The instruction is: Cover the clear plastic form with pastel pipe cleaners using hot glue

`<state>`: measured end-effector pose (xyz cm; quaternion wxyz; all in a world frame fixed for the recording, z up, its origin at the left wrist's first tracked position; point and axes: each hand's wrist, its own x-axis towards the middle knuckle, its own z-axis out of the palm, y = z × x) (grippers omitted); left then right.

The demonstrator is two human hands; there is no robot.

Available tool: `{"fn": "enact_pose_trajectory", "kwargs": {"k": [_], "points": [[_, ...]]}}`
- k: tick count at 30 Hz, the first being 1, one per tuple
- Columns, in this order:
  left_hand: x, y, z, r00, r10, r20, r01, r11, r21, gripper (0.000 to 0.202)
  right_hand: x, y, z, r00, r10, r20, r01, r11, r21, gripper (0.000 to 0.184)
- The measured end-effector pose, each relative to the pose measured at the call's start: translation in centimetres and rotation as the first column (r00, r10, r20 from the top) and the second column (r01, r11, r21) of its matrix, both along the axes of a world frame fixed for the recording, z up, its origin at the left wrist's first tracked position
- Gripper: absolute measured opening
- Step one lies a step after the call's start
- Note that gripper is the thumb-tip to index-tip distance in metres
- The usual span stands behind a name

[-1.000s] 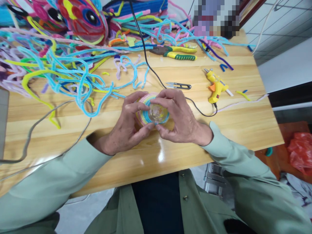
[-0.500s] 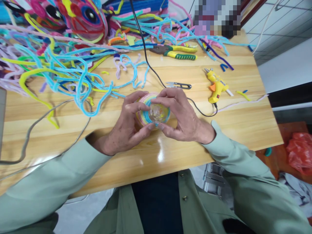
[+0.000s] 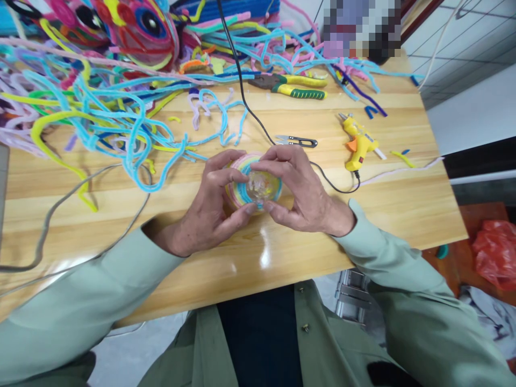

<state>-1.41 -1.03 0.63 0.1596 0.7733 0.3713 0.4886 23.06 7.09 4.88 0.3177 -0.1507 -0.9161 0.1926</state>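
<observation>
Both my hands wrap round a small round piece wound from pink, yellow and blue pipe cleaners, with a clear shiny centre, held just above the wooden table. My left hand grips its left side, thumb underneath and fingers curled over the top. My right hand grips the right side, fingertips pressed on the rim. Both sleeves are pale green.
A tangle of loose pipe cleaners covers the table's far left. Small snips, a yellow glue gun with a black cord, and yellow-green pliers lie beyond my hands. A grey cable loops at left. Colourful finished pieces sit at the back.
My right hand has shifted slightly round the piece's rim; the piece and my left hand stay almost where they were.
</observation>
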Motion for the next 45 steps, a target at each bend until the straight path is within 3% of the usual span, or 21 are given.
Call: {"fn": "enact_pose_trajectory", "kwargs": {"k": [13,21,26,31,35,40,45], "points": [[0.2,0.0,0.2,1.000,0.007,0.021,-0.007,1.000,-0.027,0.051,0.5,-0.2,-0.2,0.994,-0.067,0.088,0.076,0.993,-0.094,0.062],[0.2,0.0,0.1,0.999,0.023,0.022,-0.023,1.000,-0.018,0.053,-0.1,-0.2,-0.3,1.000,-0.021,-0.017,0.021,1.000,-0.003,0.063],[0.3,-0.1,0.2,0.999,0.041,0.026,-0.039,0.998,-0.043,0.048,0.1,-0.1,-0.4,0.998,-0.043,0.047,0.045,0.998,-0.033,0.065],[0.6,-0.1,0.2,0.997,0.077,0.018,-0.077,0.997,0.015,0.053,0.2,0.3,-0.7,0.999,0.028,0.018,-0.026,0.998,-0.059,0.064],[0.8,-0.4,0.5,0.995,0.104,0.010,-0.104,0.994,-0.023,0.046,-0.1,0.0,-0.8,1.000,-0.003,0.000,0.003,0.999,-0.044,0.063],[0.8,-0.6,0.6,0.997,0.074,0.037,-0.072,0.997,-0.041,0.051,-0.3,-0.7,-0.7,0.993,-0.103,0.054,0.106,0.993,-0.053,0.069],[0.9,-0.8,0.7,0.997,0.063,0.040,-0.059,0.994,-0.091,0.053,-0.4,-1.0,-0.8,0.996,-0.084,0.024,0.086,0.995,-0.048,0.071]]}}
